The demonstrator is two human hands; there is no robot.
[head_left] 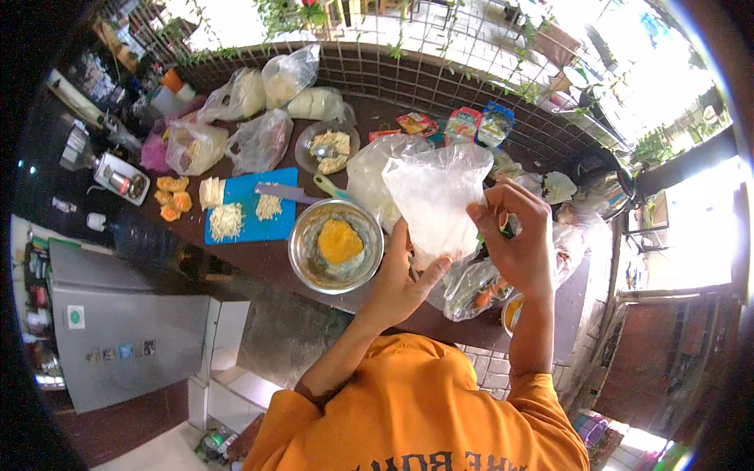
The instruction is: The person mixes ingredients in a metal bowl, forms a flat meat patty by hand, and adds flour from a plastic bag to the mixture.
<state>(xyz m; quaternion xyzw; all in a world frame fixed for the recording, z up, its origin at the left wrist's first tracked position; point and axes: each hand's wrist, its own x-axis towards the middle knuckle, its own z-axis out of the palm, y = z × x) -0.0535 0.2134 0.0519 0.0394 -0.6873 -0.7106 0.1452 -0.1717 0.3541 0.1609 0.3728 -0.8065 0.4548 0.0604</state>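
Both hands hold a translucent white plastic bag (436,196) above the table. My left hand (399,286) grips its lower end between thumb and fingers. My right hand (514,231) pinches the bag's right edge. Something whitish shows through the plastic, but its kind is unclear. Left of the bag stands a steel mixing bowl (301,271) with a yellow-orange mass (340,241) inside. A blue cutting board (239,188) lies further left. On it are two heaps of white shreds (227,221) and a purple-grey knife (283,193).
Orange pieces (173,198) lie left of the board. Behind it stand plastic bags (261,141) and a clear bowl (306,140) of pale food. Colourful packets (463,125) lie at the back before a wire grille. Another clear bag (470,297) is beneath my right forearm.
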